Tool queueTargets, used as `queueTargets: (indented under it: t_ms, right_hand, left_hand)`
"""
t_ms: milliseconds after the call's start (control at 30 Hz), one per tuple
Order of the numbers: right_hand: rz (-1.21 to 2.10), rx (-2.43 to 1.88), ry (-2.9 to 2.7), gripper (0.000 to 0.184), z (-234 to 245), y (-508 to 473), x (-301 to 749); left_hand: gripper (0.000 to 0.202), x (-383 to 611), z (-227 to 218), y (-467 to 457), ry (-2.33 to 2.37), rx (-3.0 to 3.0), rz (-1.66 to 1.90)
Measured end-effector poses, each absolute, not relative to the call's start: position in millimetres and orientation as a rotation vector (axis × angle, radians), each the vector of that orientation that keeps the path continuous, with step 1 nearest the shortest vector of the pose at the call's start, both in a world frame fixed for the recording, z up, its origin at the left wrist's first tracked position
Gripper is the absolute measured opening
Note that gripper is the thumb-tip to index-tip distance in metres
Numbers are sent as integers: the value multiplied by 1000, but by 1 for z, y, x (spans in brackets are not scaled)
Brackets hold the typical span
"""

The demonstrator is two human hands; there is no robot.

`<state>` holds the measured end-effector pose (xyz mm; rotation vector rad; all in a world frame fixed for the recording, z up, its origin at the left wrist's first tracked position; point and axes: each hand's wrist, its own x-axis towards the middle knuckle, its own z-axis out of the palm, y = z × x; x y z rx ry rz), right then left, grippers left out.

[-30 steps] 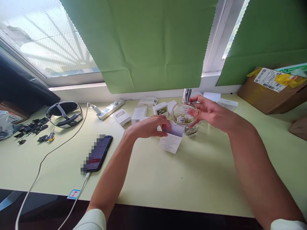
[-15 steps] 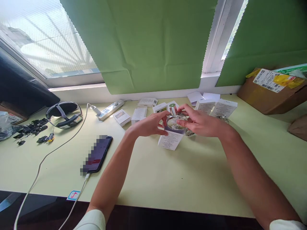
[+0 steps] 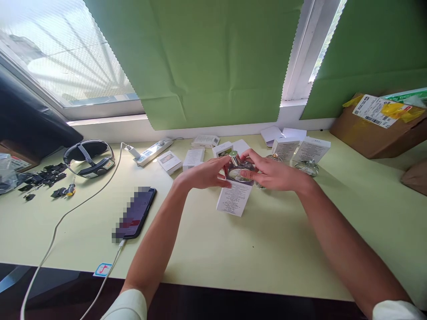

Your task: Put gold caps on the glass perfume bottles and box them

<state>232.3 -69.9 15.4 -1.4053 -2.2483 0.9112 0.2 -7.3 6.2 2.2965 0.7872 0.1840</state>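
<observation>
Although the round glass perfume bottle [image 3: 240, 172] seems to us partway into the open printed carton [image 3: 234, 200], its shiny cap [image 3: 235, 159] and upper body show above the rim, so we judge it unfinished. We see the right hand [image 3: 275, 172] pinching the bottle's side and the left hand [image 3: 207, 174] pinching the carton's edge. Farther right, another glass bottle [image 3: 307, 167] is outside, beside upright cartons [image 3: 312, 150].

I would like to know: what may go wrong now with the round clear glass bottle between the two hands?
The round clear glass bottle might slip, as the right hand seems to hold it only with thumb and fingers.
The white printed cardboard box might crease or shift, since the left hand appears to grip it near its open top.
Another round glass bottle could get knocked: it appears close to the right hand's wrist.
</observation>
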Motion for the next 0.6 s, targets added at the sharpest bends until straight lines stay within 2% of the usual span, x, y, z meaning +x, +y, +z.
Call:
queueTargets:
  t_ms: [133, 333, 433, 600]
  right_hand:
    - [987, -1324, -2197, 35, 18, -72, 234]
    - [825, -1366, -2180, 29, 19, -75, 234]
    - [763, -1371, -2181, 26, 17, -74, 230]
    - [667, -1475, -2176, 26, 13, -70, 224]
  left_hand:
    - [34, 2, 5, -7, 751, 2286, 285]
    - [34, 11, 8, -12, 798, 2304, 466]
    - [37, 13, 5, -12, 806, 2310, 439]
    - [27, 8, 1, -9, 851, 2382, 342]
